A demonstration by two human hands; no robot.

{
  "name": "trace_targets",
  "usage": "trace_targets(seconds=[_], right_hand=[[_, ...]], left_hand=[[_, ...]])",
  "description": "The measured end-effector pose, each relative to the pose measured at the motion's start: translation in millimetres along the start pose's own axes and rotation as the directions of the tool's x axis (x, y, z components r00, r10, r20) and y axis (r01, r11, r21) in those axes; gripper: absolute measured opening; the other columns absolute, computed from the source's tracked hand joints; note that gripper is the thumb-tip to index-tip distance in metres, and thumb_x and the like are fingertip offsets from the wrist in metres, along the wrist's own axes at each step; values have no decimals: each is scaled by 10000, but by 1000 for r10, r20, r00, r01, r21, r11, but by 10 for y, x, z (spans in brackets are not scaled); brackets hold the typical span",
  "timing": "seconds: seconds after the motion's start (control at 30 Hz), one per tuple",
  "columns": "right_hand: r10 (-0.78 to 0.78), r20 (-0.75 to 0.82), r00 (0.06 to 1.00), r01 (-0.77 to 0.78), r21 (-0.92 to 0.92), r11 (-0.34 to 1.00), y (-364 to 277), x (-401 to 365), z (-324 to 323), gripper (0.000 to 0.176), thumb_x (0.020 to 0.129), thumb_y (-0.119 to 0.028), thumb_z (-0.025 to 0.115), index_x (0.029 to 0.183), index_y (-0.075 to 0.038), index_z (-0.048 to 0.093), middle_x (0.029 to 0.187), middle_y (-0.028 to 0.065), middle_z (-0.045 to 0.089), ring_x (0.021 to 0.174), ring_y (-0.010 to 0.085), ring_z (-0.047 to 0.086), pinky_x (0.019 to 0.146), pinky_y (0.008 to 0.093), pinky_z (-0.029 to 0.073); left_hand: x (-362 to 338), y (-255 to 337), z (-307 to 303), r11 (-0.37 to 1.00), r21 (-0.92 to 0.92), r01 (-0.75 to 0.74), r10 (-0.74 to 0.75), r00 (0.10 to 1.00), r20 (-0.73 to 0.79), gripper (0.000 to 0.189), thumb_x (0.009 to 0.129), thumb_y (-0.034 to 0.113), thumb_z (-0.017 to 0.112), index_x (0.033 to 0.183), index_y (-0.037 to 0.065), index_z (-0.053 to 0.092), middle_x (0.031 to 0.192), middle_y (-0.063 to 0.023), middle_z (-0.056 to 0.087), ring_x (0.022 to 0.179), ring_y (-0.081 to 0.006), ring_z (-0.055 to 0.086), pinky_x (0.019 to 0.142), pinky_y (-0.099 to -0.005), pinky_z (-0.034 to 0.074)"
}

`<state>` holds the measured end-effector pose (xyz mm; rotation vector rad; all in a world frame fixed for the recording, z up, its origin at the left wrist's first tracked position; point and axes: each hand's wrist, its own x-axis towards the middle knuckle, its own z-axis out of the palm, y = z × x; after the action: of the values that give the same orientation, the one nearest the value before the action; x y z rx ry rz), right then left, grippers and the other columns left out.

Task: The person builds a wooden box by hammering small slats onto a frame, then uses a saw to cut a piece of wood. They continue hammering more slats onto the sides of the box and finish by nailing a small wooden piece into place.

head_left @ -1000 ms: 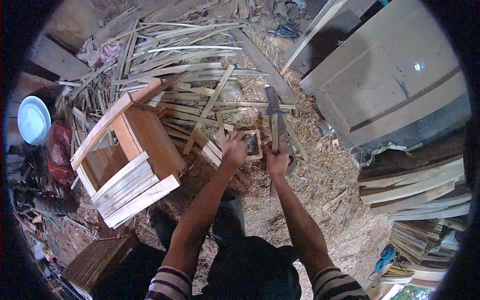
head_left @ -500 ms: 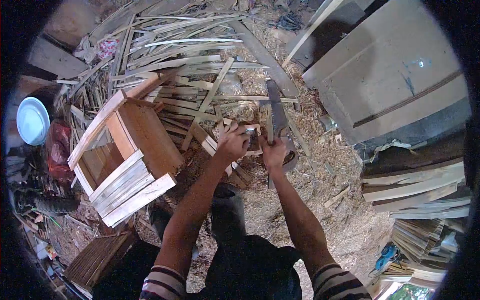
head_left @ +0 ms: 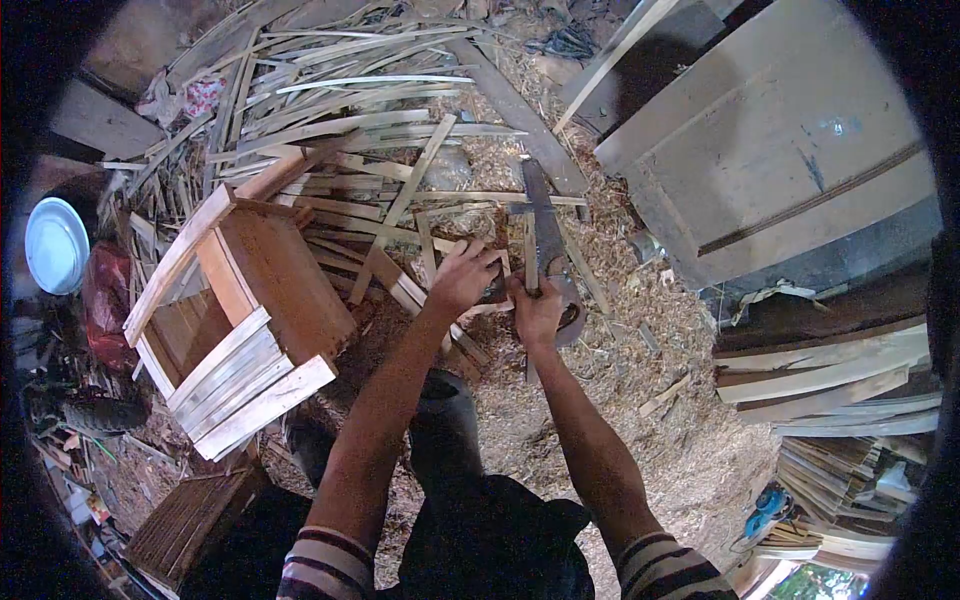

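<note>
My left hand [head_left: 465,278] is over a small wooden frame [head_left: 490,309], its fingers apart and slightly bent. A dark object beside its fingertips is too unclear to name. My right hand [head_left: 537,314] is closed round the lower part of a thin wooden strip [head_left: 530,245], which points away from me. Just right of the strip lies a handsaw [head_left: 546,222], its blade pointing away and its handle beside my right hand. Left of my hands stands a wooden box-like piece [head_left: 275,285] with pale slats across its near side.
Long thin wood strips [head_left: 350,125] are piled at the back left. A large wooden panel [head_left: 770,150] leans at the right, above stacked boards [head_left: 830,375]. A white basin [head_left: 57,245] is at the far left. Shavings [head_left: 620,420] cover the ground.
My left hand has loosened and its fingers have spread; the shiny item near its fingertips no longer shows. The whole view has shifted slightly, and my right hand still grips the strip.
</note>
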<state>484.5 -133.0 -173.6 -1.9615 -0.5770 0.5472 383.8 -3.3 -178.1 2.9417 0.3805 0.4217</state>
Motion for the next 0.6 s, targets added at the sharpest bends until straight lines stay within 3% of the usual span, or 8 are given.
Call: trace_targets(seconds=[0.07,0.13,0.27,0.33,0.4,0.47,0.57,0.6], right_hand=[[20,6,1000,-21,35,999,-37,-18,-7,291,818,-300,699,888,-17,689,716,119,666,643,207,635,591,346,489],[-45,-13,999,45,-29,999,-1,-5,-3,122,811,-116,667,863,-6,678,683,29,631,609,102,554,570,266,451],[-87,5,996,87,67,994,101,8,20,137,805,-127,676,866,-4,677,676,27,628,603,104,552,569,267,450],[-44,8,999,44,2,999,93,12,19,256,808,-235,706,864,10,662,682,124,642,603,220,613,561,375,467],[-15,-4,1000,15,13,1000,67,-13,51,208,808,-191,691,885,2,675,685,87,645,607,172,591,569,331,463],[17,-20,1000,-17,24,1000,31,-10,48,171,809,-147,676,906,-6,687,688,50,649,611,123,568,576,288,459],[-70,-34,997,66,-90,994,37,1,51,215,801,-181,693,929,-8,689,695,69,657,614,130,575,580,305,466],[-5,-17,1000,3,-100,995,26,10,48,230,796,-194,701,925,-4,686,695,73,657,616,128,575,583,307,468]], left_hand=[[9,-57,-29,998,36,-43,44,999,-5,177,768,195,551,844,111,688,1076,2,591,1126,-186,467,911,-348,361],[22,-161,-4,991,51,-126,126,992,4,187,760,206,550,850,119,689,1120,17,585,1124,-177,462,912,-345,362],[6,-180,12,991,58,-120,118,992,34,181,761,217,547,864,143,676,1153,44,570,1065,-173,467,880,-337,364],[46,-174,24,987,87,-132,125,989,84,185,764,216,547,880,144,671,1148,42,557,1082,-176,458,895,-336,357],[93,-165,55,977,133,-166,141,974,179,193,771,215,548,912,146,662,1137,37,531,1117,-183,442,926,-333,344],[81,-159,91,967,164,-192,169,975,145,186,778,208,546,907,135,660,1104,24,531,1115,-187,442,932,-337,343],[54,-146,95,959,172,-226,210,972,108,178,794,194,537,899,111,654,1049,-1,531,1103,-192,446,936,-343,343],[68,-134,50,961,159,-227,212,972,102,178,799,191,534,898,103,653,1038,-7,531,1098,-192,448,935,-344,344]])
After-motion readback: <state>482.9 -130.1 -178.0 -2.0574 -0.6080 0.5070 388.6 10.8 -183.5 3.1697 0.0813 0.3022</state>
